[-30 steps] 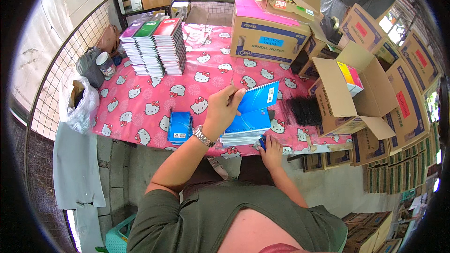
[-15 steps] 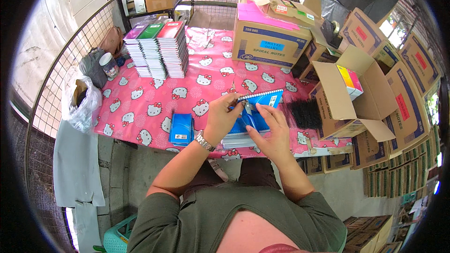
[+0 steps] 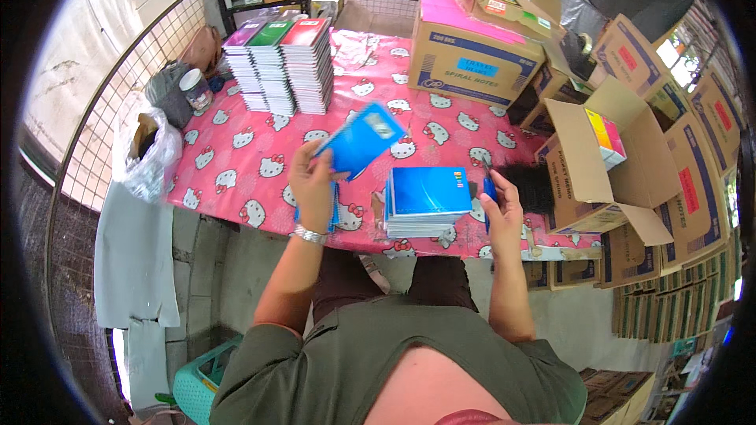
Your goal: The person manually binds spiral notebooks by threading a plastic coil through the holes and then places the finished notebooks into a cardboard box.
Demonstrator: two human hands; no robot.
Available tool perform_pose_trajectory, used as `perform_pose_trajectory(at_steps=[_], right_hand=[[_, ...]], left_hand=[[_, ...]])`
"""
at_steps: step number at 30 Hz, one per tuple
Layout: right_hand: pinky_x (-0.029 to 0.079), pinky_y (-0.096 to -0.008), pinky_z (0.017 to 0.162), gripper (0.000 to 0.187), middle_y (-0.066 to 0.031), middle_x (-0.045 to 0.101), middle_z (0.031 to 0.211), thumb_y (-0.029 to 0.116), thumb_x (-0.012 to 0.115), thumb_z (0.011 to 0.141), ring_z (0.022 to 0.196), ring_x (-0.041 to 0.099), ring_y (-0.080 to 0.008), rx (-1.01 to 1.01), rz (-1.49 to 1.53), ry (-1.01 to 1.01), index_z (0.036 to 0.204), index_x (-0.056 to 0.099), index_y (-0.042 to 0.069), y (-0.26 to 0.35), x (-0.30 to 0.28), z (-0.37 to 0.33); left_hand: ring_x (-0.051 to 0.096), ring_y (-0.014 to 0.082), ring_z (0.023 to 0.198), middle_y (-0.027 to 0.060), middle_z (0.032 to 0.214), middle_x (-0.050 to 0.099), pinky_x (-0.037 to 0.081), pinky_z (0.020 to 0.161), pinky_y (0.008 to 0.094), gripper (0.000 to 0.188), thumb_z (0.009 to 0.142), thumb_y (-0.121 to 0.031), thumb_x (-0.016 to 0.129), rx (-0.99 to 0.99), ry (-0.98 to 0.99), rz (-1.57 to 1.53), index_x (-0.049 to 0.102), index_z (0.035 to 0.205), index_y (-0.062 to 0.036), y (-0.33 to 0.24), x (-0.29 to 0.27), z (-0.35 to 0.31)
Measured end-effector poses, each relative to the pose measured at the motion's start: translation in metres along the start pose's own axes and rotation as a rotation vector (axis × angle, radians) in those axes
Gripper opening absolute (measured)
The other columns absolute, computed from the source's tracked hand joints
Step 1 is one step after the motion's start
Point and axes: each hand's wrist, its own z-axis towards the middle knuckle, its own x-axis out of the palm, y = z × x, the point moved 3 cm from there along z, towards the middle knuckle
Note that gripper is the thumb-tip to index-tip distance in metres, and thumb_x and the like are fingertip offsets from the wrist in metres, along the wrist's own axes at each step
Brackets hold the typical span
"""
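My left hand (image 3: pixel 313 175) grips a blue spiral notebook (image 3: pixel 362 140) by its lower left corner, lifted and tilted above the table. Below that hand, a few blue notebooks (image 3: pixel 336 216) lie partly hidden on the cloth. A neat stack of blue notebooks (image 3: pixel 429 190) stands between my hands at the near edge. To the right of this stack, my right hand (image 3: pixel 504 206) is closed around blue-handled pliers (image 3: pixel 490 186), whose metal tip points away from me. Beside the pliers lies a bundle of thin black wire spirals (image 3: pixel 529 187).
Purple, green and red notebooks (image 3: pixel 305 71) rise in tall stacks at the back left. A closed carton (image 3: pixel 472 59) stands at the back; an open carton (image 3: pixel 587 189) is at right. A cup (image 3: pixel 195 90) and plastic bag (image 3: pixel 146 153) sit at the left edge of the pink tablecloth (image 3: pixel 236 153).
My hands have moved apart. The left has carried the notebook up and leftward off the stack, while the right has drawn the pliers away to the right.
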Motion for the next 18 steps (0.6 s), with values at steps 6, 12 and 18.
perform_pose_trajectory(at_steps=[6,12,18], right_hand=[[0.048,-0.0421,0.096,0.044,-0.0184,0.064,0.114,0.02,0.075,0.081,0.111,0.061,-0.0324,0.125,-0.541,0.234,0.12,0.064,0.004,-0.153,0.007,-0.046],[0.046,-0.0483,0.093,0.034,-0.0216,0.062,0.109,0.022,0.072,0.083,0.106,0.058,-0.041,-0.08,-0.79,-0.106,0.11,0.064,0.003,-0.198,-0.022,0.037],[0.053,-0.0466,0.091,0.029,-0.0216,0.063,0.114,0.023,0.072,0.084,0.107,0.062,-0.037,0.104,-1.184,0.009,0.103,0.065,0.003,-0.235,-0.043,0.081]], left_hand=[[0.063,0.0155,0.079,0.0088,0.103,0.065,0.058,0.058,0.0318,0.021,0.089,-0.006,0.068,-0.274,-0.282,0.349,0.06,0.107,-0.0004,0.099,-0.153,-0.015],[0.062,0.0348,0.091,0.0145,0.099,0.067,0.047,0.087,0.045,0.021,0.078,-0.007,0.072,0.087,-0.187,1.231,0.063,0.097,-0.0022,0.097,-0.162,-0.023],[0.058,0.0344,0.104,0.014,0.108,0.067,0.045,0.092,0.0456,0.019,0.079,-0.006,0.068,0.594,0.186,0.93,0.066,0.098,-0.0066,-0.001,-0.016,-0.009]])
